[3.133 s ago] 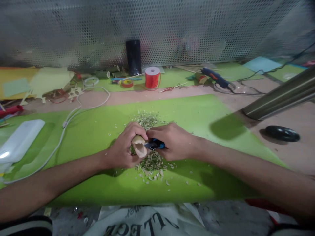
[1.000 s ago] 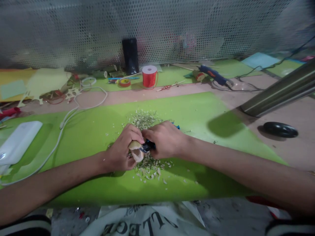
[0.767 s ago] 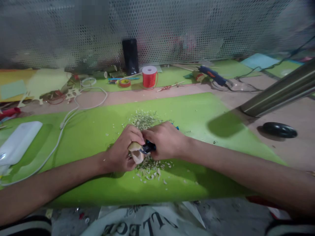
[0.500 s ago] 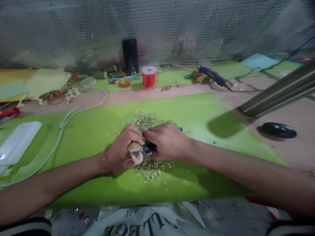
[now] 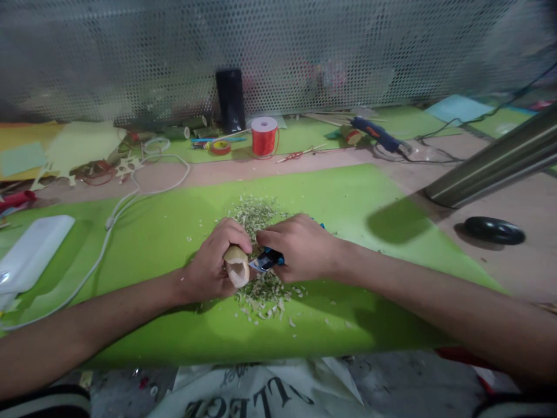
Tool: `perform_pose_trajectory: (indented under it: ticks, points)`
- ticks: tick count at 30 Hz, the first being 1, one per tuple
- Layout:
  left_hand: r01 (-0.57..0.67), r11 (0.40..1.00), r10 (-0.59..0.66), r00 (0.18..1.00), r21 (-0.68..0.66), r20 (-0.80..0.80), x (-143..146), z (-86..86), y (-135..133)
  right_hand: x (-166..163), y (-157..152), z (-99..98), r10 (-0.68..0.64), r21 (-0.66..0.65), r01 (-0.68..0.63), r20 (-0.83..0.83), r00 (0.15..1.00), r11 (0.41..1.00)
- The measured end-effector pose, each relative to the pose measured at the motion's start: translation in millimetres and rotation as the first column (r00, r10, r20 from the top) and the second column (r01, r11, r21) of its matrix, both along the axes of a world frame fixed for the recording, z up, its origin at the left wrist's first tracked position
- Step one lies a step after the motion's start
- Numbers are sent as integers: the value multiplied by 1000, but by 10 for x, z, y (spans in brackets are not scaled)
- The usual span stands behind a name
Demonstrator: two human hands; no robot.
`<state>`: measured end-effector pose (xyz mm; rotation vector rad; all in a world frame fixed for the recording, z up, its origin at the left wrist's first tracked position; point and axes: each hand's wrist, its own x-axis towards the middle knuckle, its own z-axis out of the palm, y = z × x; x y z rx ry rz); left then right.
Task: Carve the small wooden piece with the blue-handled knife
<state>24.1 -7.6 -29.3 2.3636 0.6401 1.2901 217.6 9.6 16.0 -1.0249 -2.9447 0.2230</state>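
Note:
My left hand [image 5: 214, 259] is closed round a short bamboo tube [image 5: 237, 267], its hollow, pale cut end turned towards me. In my right hand [image 5: 301, 248] is a utility knife [image 5: 270, 259] with a black and blue body, fingers wrapped round it. The short blade points left and lies right beside the tube's rim; whether it touches I cannot tell. Beneath and behind both hands, a heap of green and pale shavings [image 5: 256, 213] is scattered over the green mat [image 5: 348, 191].
A white power bank [image 5: 37, 252] with a white cable lies at the left. Along the back stand a red thread spool [image 5: 264, 138], a black phone-like slab [image 5: 231, 100] and a blue glue gun [image 5: 376, 134]. A metal post [image 5: 491, 159] and a black oval object [image 5: 494, 230] are at the right.
My right hand and the knife have shifted slightly to the right, showing more blade. The bamboo tube has tipped a little and moved slightly left in my left hand.

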Motion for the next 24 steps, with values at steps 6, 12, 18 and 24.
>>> perform_pose_trajectory:
  ticks: [6,12,18,24]
  points:
    - [44,998,-41,998,-44,56,-1,-6,-4,0,12,9,-26,7,26,11,1000,1000]
    - [68,994,-63,996,-89,56,0,12,-33,-17,4,18,-57,0,57,26,998,998]
    - [98,986,-89,994,-138,70,3,6,-38,-17,-1,2,-49,-23,49,9,999,999]
    - [119,978,-105,990,-169,90,8,4,-29,-11,-1,2,-48,-34,48,-5,999,998]
